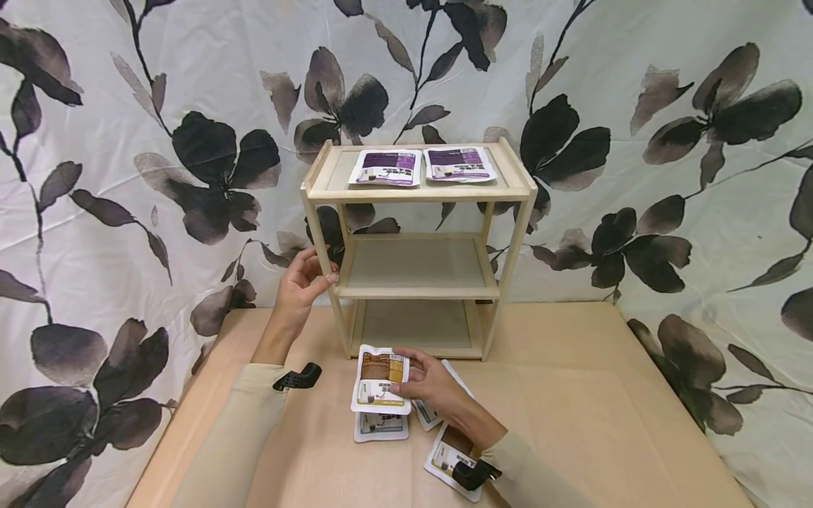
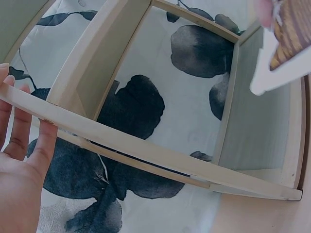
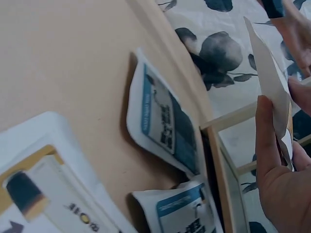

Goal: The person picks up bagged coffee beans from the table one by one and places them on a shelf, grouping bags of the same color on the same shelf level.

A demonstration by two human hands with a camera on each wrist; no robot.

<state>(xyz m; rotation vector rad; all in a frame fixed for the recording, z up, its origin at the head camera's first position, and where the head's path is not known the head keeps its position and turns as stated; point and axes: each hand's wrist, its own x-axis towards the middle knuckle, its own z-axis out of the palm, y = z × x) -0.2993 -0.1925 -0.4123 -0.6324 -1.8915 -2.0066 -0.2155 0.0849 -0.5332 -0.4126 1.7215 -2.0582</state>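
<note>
My left hand [image 1: 298, 288] holds a front post of a three-tier wooden shelf [image 1: 416, 292], level with its middle tier. In the left wrist view its fingers [image 2: 44, 148] meet the pale wooden post. A white pouch with a brown and yellow label [image 1: 375, 389] is pinched between my right thumb and fingers, raised above the table before the shelf. The right hand [image 1: 437, 386] covers part of its edge. From the right wrist view the pouch [image 3: 273, 90] appears nearly edge-on. Two purple-labelled pouches [image 1: 389, 169] lie side by side on the top tier.
Beneath the held pouch lies a blue-labelled pouch [image 1: 381, 427], with another blue-labelled pouch [image 3: 160, 114] close by, partly behind my right hand. A brown-labelled pouch [image 1: 444, 458] rests under my right wrist. Behind the table [image 1: 559, 423] hangs a floral cloth [image 1: 673, 233].
</note>
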